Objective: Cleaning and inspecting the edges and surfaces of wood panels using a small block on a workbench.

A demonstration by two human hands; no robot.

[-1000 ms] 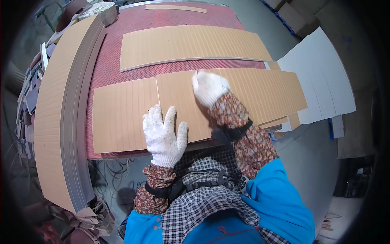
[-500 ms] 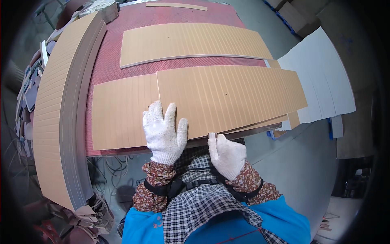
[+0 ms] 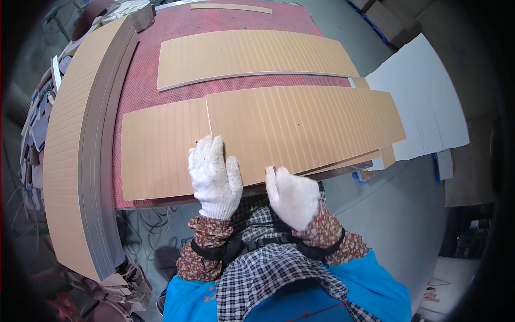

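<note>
My left hand [image 3: 214,177], in a white knit glove, lies flat with its fingers stretched over the near edge of a wood-grain panel [image 3: 306,126]. This panel rests askew on another wood-grain panel [image 3: 158,150], which sticks out to the left. My gloved right hand [image 3: 293,197] is closed at the upper panel's near edge. Between its thumb and fingers shows the end of a small flat piece [image 3: 271,171], pale with a brownish side. Most of that piece is hidden in the glove, so its kind is unclear.
A third panel [image 3: 252,56] lies farther back on the red textured tabletop [image 3: 145,91]. Stacked long boards [image 3: 70,145] stand along the left. At right is a large white sheet [image 3: 424,107]. A narrow strip [image 3: 230,8] lies at the far edge.
My right hand has moved a little left and up along the panel's near edge with the small piece. My left hand stays nearly in place, its fingers closer together.
</note>
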